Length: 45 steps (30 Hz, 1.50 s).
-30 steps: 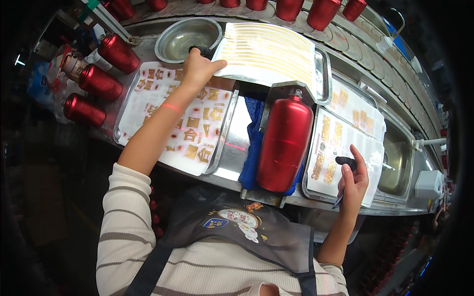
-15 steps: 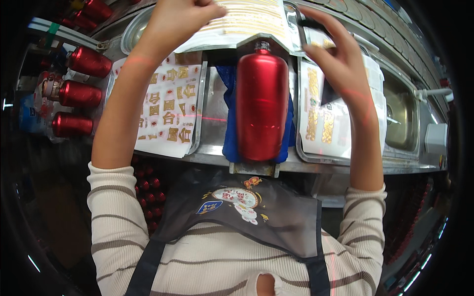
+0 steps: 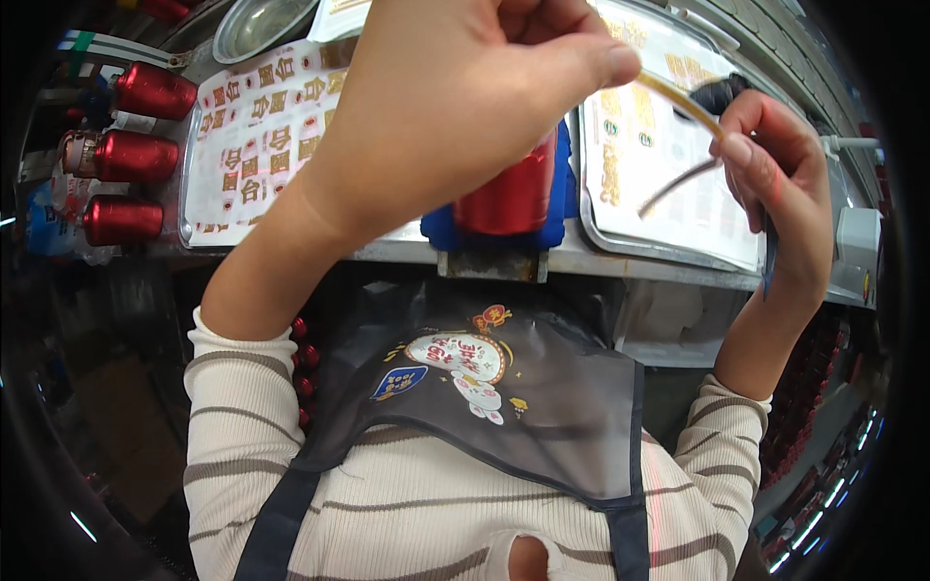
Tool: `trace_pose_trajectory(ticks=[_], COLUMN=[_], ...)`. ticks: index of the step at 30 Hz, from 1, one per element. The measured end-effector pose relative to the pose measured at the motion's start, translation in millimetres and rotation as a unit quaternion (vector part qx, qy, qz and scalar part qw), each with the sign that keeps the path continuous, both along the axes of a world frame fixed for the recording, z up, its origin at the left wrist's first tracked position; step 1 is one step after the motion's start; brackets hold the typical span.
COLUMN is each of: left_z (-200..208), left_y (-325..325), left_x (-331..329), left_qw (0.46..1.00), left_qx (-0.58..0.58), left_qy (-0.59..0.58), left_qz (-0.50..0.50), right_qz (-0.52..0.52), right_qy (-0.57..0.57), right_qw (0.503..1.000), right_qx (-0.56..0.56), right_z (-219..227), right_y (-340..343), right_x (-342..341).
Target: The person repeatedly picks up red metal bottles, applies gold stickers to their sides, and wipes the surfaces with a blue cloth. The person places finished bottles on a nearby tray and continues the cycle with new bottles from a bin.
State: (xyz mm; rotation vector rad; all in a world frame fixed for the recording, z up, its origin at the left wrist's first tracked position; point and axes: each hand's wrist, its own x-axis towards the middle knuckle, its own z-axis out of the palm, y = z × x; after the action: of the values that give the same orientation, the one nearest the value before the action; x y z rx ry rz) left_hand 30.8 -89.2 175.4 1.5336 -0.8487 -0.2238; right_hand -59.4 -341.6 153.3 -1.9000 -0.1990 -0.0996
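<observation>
A narrow gold strip [image 3: 678, 97] stretches between my two hands. My left hand [image 3: 475, 97] pinches one end between thumb and fingers, reaching across the middle of the bench. My right hand [image 3: 780, 169], at the right, pinches the strip further along, and a darker, curled tail hangs from its fingertips. A black object [image 3: 719, 94] with a rounded end shows behind my right fingers, and a thin dark blade-like edge [image 3: 769, 254] hangs below that palm. Beneath my left hand a shiny red bottle [image 3: 504, 198] lies on a blue cloth [image 3: 443, 229]; its upper part is hidden.
Left of the bottle, a metal tray [image 3: 185, 208] carries a white sheet of gold decals. Another decal sheet lies in a tray [image 3: 620, 240] on the right. Red bottles [image 3: 131, 155] stand at far left, near a metal bowl [image 3: 257, 29]. A sink faucet [image 3: 852, 143] is at right.
Both hands have come nearer from the far sheet of gold strips, and a gold strip is now held between them. The view has shifted, and my left hand now covers much of the bottle.
</observation>
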Motion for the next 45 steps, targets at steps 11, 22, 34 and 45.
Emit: trace_pose_trajectory(ticks=[11, 22, 34, 45], left_z=[-115.0, -115.0, -123.3, -128.4], left_y=[75.3, 60.2, 72.6, 61.8], left_x=[-71.4, -54.1, -40.3, -38.2], left_qw=[0.981, 0.981, 0.974, 0.982], left_qx=[0.086, 0.033, 0.089, 0.064], left_qy=[0.000, 0.041, -0.076, -0.053], left_qz=[0.173, 0.186, 0.196, 0.168], right_qz=[-0.022, -0.058, -0.070, -0.092], right_qy=[0.050, 0.130, 0.131, 0.157], right_qw=[0.998, 0.979, 0.972, 0.963], right_qx=[0.010, 0.144, 0.182, 0.198], right_z=[-100.0, -90.4, -83.9, -79.8], right_y=[78.6, 86.0, 88.0, 89.6], right_x=[-32.5, -18.8, -20.7, -23.8])
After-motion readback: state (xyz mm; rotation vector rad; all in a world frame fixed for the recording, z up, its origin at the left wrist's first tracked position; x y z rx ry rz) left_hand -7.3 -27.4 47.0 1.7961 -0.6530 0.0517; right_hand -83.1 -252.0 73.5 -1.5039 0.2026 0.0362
